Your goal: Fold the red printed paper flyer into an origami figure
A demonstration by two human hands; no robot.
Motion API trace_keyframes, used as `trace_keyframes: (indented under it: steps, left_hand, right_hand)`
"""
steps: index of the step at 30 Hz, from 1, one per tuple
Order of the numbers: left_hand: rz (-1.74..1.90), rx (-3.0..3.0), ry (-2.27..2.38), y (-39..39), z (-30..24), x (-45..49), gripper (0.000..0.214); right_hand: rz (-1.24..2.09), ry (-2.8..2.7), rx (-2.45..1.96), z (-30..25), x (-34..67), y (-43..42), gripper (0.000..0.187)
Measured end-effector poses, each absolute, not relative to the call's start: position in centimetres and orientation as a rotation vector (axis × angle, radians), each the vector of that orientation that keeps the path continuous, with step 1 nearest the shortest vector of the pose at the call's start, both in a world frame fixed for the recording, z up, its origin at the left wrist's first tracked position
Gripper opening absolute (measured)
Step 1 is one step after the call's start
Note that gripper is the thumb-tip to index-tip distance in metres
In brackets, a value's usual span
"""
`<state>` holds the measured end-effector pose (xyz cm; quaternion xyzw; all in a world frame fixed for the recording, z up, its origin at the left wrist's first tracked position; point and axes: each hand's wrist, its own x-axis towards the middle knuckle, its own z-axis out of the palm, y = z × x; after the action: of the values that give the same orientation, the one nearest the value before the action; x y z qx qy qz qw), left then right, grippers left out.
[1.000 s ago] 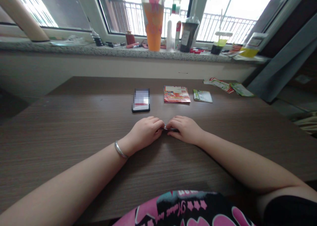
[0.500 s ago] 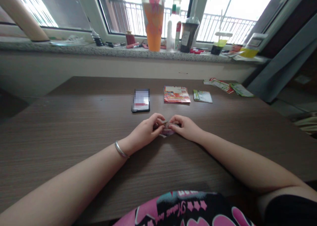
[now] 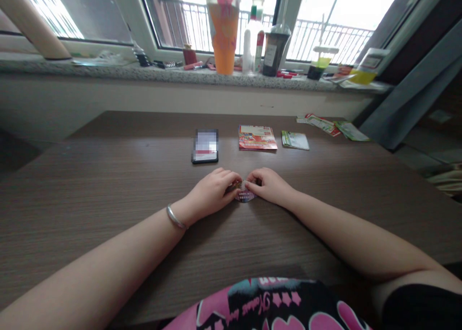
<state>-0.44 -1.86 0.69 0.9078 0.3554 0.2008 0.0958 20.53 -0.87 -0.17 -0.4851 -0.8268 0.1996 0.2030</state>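
A small printed piece, pinkish-purple with rows of light marks (image 3: 245, 195), lies between my hands low over the table; its exact kind is too small to make out. My left hand (image 3: 217, 188) pinches its left side, where a brownish-gold bit shows at the fingertips. On the opposite side, my right hand (image 3: 267, 186) has thumb and fingers closed on the piece's upper right edge. Both hands rest near the tabletop with fingertips close together. The fingers hide much of the piece. A silver bangle (image 3: 175, 217) circles my left wrist.
Beyond my hands lie a phone-like device (image 3: 205, 147) with a blurred screen, a red printed packet (image 3: 257, 138) and a green-white packet (image 3: 295, 140). More packets (image 3: 325, 124) lie at the back right. On the windowsill (image 3: 162, 74) stand an orange drink cup (image 3: 225, 36), a dark cup (image 3: 275, 53) and bottles.
My left fingers have curled in and shifted slightly over the piece. More of its pinkish-purple printed face shows below the fingertips. My right hand has barely moved.
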Motion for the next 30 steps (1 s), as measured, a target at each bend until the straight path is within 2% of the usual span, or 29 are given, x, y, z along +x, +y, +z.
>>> trace_keyframes:
  steps: [11,20,26,30]
  left_hand:
    - [0.531,2.823,1.035,-1.74,0.35,-0.55,0.018]
    - [0.633,2.955,0.868,-1.52,0.02,-0.62,0.021]
    - [0.553,3.057,0.81,-1.52,0.41,-0.77,0.022]
    - [0.568,3.045,0.886,-1.51,0.53,-0.94,0.023]
  right_hand:
    - [0.318,-2.374,-1.394,-0.57,20.89,-0.36,0.021]
    - [0.333,-2.303,-1.39,-0.77,21.06,0.11,0.013]
    - [0.29,-2.383,-1.076,-0.69,21.2,-0.17,0.002]
    - [0.267,-2.5,-0.926,0.02,21.16,-0.69,0.008]
